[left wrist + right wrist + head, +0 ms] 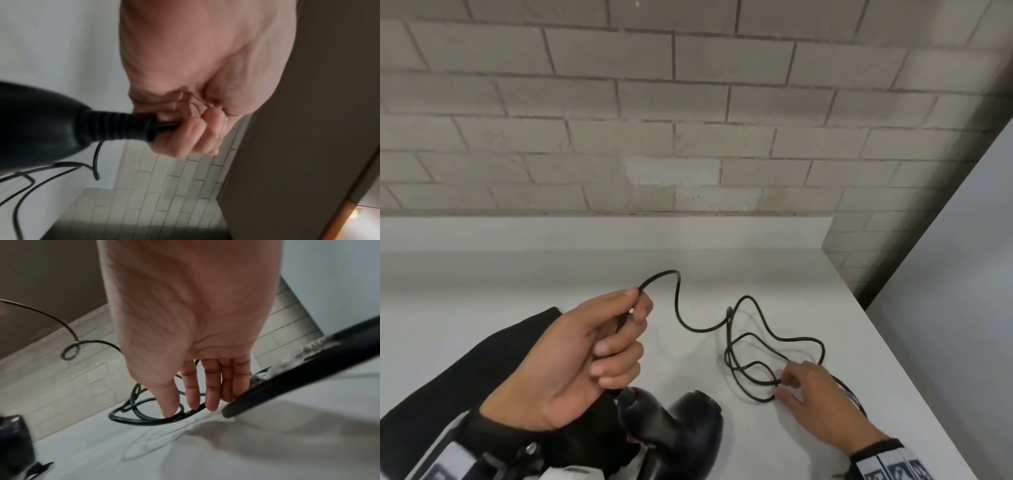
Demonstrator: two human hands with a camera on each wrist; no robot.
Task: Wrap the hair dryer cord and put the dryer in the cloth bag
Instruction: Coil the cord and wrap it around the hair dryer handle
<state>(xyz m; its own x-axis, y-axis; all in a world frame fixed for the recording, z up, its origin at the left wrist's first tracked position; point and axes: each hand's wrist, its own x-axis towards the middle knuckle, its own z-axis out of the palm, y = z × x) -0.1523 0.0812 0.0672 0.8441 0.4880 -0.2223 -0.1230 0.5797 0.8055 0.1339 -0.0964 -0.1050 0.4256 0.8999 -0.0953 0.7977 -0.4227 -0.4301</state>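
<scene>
Left hand (571,356): we have the fingers curled round the cord (736,337) right where it leaves the hair dryer (681,431); thumb and forefinger pinch the strand at the top.
Hair dryer: black, near edge of the table (517,274), just under our left fist, at the strain relief (115,126).
Right hand (822,401): fingers straight and close together, tips resting on the loose coils to the right; thumb and forefinger close to one strand, not plainly pinching it.
Cord: arcs up from the left fist, drops to the table, ends in a messy pile of overlapping loops under the right fingertips. Nothing wrapped yet, we judge.
Cloth bag: not identifiable in any view.
Black strap (308,373): crosses the right wrist view near the fingers; we cannot tell what it is.
Risk 1: pulling one strand from the pile likely tightens the crossed loops into a knot.
Risk 2: hauling on the cord at the strain relief could drag the dryer off the near edge.
Risk 3: kinked bends stay in if we wrap tight.
</scene>
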